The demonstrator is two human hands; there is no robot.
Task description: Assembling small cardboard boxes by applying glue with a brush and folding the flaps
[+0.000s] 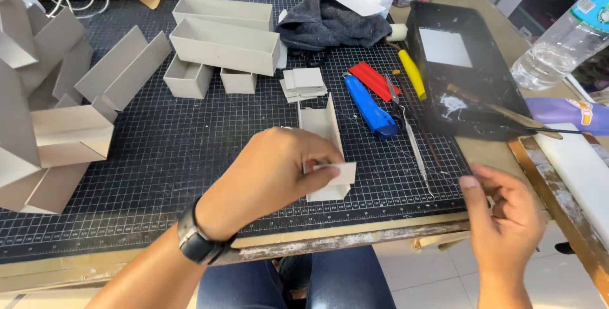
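Left hand (273,172) pinches a grey card piece (339,172) beside the open tray (325,132).

- Small card piece (339,172), centre: matt grey board, smooth.
- Cutting mat (190,150): dull black, gridded.
- Knife (371,109): glossy blue plastic.
- Tray (501,80), upper right: shiny black plastic.
- Cloth (330,20): dark, soft.

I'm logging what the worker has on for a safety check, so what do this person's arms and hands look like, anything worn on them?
Both forearms are bare, with no sleeves in view, and neither hand wears a glove. The left hand has a dark wristwatch with a black strap on its wrist. The right hand shows nothing on its wrist. No rings can be made out on either hand.
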